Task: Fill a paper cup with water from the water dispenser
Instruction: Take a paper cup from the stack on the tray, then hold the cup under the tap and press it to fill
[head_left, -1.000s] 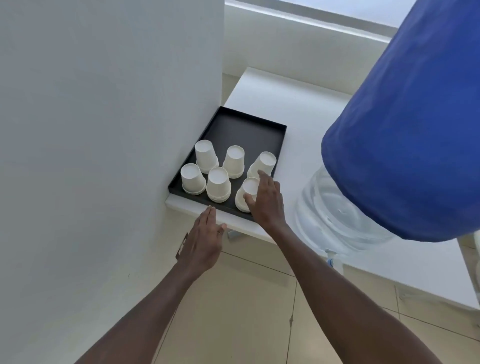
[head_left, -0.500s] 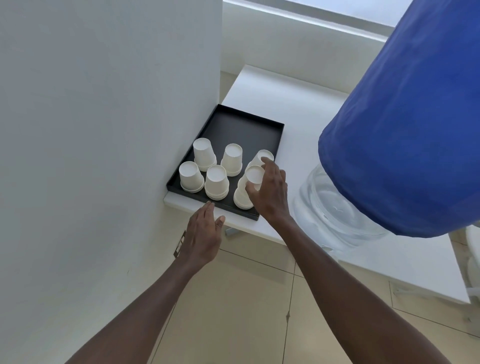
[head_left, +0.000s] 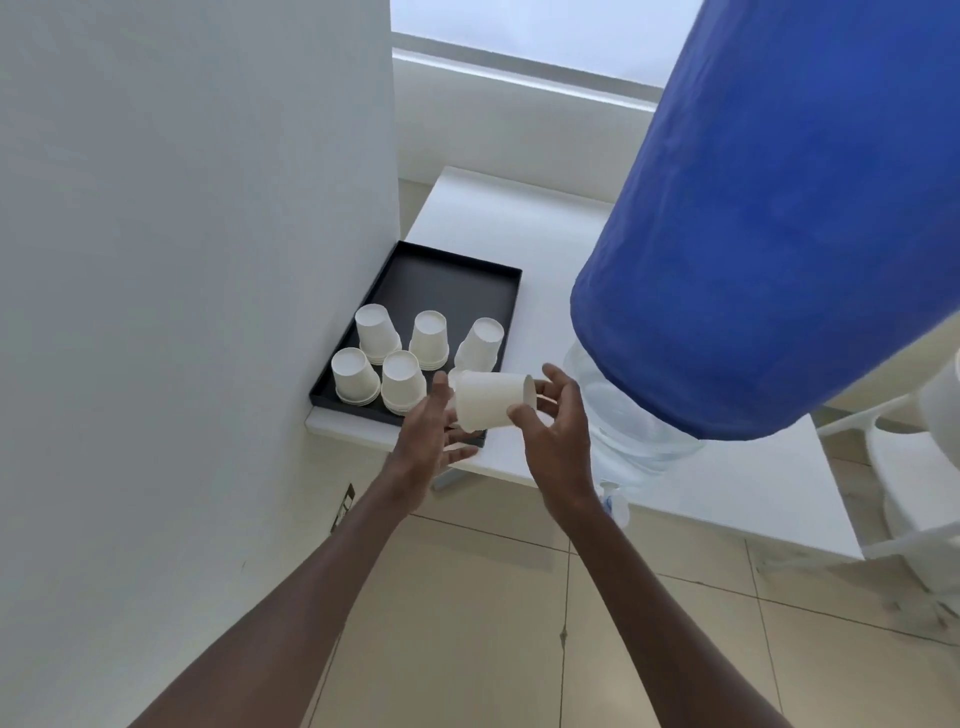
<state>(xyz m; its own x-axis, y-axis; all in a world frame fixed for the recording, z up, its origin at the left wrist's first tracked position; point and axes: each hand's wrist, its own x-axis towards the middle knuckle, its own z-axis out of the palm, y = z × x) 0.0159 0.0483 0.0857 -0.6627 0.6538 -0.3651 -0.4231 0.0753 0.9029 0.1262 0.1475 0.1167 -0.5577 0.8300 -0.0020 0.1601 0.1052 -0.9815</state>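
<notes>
Paper cup (head_left: 488, 400) lay on its side in mid-air above the front right corner of the black tray (head_left: 452, 283), pinched by the right hand (head_left: 558, 434); the left hand (head_left: 428, 439), fingers spread, touched its rim end. Upturned cups (head_left: 400, 387) stood on the tray.

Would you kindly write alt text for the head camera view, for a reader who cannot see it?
The right hand holds a white paper cup on its side above the near edge of a black tray, with the open left hand beside it. Five upside-down cup stacks stand on the tray, on a white table beside a blue-covered water bottle.
</notes>
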